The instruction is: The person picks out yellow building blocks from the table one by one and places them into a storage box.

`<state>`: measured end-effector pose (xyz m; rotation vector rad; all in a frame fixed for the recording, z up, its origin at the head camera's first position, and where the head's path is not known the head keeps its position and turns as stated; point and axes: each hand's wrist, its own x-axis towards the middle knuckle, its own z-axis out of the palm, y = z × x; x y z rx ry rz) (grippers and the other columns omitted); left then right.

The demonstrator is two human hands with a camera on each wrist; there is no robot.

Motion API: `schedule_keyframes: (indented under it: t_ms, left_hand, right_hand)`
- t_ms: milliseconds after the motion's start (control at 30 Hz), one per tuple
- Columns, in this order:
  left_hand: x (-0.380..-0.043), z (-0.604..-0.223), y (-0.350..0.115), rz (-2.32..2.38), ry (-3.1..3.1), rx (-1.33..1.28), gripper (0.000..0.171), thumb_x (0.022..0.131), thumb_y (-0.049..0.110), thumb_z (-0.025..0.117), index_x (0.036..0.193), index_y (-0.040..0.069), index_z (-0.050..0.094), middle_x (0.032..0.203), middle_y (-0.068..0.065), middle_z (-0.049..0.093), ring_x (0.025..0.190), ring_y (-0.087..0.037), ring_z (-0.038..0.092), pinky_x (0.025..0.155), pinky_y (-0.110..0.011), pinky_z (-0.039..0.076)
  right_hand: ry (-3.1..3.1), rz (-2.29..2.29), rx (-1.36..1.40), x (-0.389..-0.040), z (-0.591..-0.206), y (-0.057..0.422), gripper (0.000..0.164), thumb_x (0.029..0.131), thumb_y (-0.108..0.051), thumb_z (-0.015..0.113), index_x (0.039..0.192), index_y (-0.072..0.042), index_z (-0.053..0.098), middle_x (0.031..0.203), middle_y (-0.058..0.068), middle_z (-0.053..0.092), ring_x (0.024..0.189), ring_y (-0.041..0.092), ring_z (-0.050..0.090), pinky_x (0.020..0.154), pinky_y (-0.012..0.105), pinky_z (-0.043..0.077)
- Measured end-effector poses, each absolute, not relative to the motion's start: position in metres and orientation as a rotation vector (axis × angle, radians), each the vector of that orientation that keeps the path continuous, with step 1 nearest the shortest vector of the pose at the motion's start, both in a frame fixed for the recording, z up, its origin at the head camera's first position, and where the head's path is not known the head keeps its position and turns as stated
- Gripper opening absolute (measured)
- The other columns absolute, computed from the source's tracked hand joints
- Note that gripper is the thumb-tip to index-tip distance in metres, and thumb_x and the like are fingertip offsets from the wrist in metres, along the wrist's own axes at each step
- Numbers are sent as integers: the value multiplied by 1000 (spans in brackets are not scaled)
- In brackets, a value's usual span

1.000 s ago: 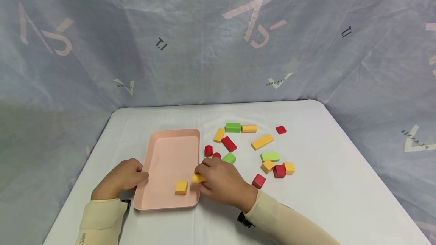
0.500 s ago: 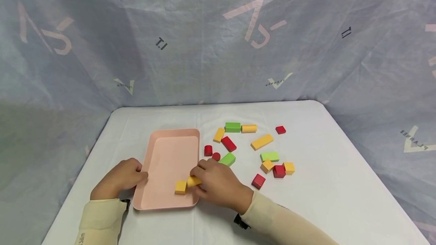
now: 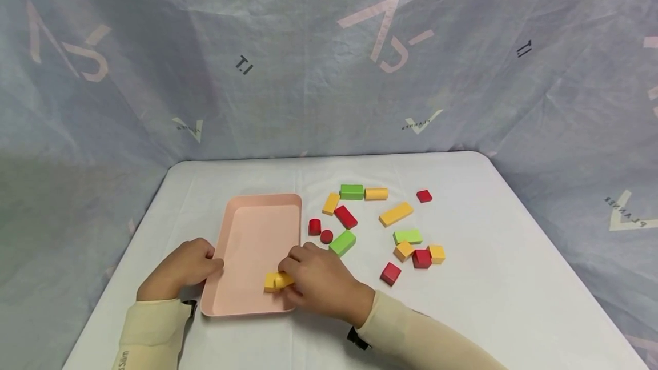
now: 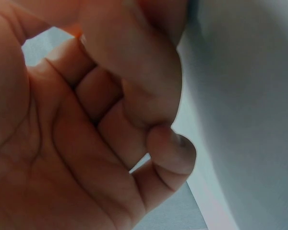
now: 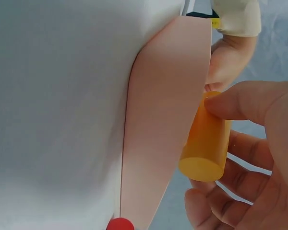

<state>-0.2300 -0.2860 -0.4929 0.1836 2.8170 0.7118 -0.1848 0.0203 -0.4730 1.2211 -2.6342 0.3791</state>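
Note:
My right hand (image 3: 323, 280) grips a yellow cylinder block (image 3: 284, 280) between thumb and fingers over the near right part of the pink tray (image 3: 247, 238). In the head view the cylinder's left end overlaps a yellow cube block (image 3: 269, 282) inside the tray. The right wrist view shows the cylinder tilted above the tray's side wall (image 5: 158, 115), its round end facing the camera. At the tray's left rim, my left hand (image 3: 186, 266) holds the edge, thumb over it and fingers curled. The left wrist view shows those curled fingers (image 4: 139, 72) up close.
Several loose blocks lie right of the tray: a light green one (image 3: 342, 242), a red disc-shaped one (image 3: 326, 237), a red cylinder (image 3: 315, 227), a red cube (image 3: 390, 273) and a long yellow bar (image 3: 396, 214). A grey cloth backdrop (image 3: 308, 73) rises behind the white table (image 3: 462, 313).
My right hand has moved left with the yellow cylinder, from the tray's right rim to the yellow cube. My left hand has stayed at the left rim.

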Motion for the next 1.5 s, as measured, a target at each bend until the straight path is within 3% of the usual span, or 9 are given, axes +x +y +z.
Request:
schedule_keyframes:
  t_ms: [233, 833, 1133, 1500]
  left_hand:
    - [-230, -493, -286, 714, 2819, 183, 31, 72, 14, 57, 49, 17, 36, 44, 6, 33, 41, -10, 28, 41, -26, 23]
    - [-230, -495, -286, 724, 2813, 159, 31, 73, 15, 59, 50, 16, 38, 45, 5, 37, 42, -12, 33, 41, -27, 26]
    - [-228, -493, -285, 728, 2802, 160, 33, 74, 14, 57, 49, 17, 36, 45, 6, 29, 42, -10, 26, 40, -26, 22]
    - [-226, -491, -284, 743, 2814, 172, 33, 73, 12, 57, 50, 17, 34, 45, 6, 29, 42, -10, 25, 41, -26, 22]
  right_hand:
    - [-2603, 356, 1292, -184, -475, 13, 27, 77, -35, 69, 100, -22, 63, 89, -11, 51, 77, 5, 39, 67, 22, 41]
    - [-2599, 308, 1330, -183, -476, 8, 27, 79, -37, 67, 101, -22, 62, 88, -10, 50, 77, 6, 38, 63, 24, 40]
    - [-2637, 276, 1345, -182, -479, 7, 28, 80, -39, 67, 101, -23, 61, 87, -11, 48, 75, 5, 37, 61, 24, 39]
    - [-2634, 281, 1374, -181, -485, 9, 28, 81, -42, 66, 100, -23, 60, 85, -12, 46, 72, 4, 37, 60, 24, 39]
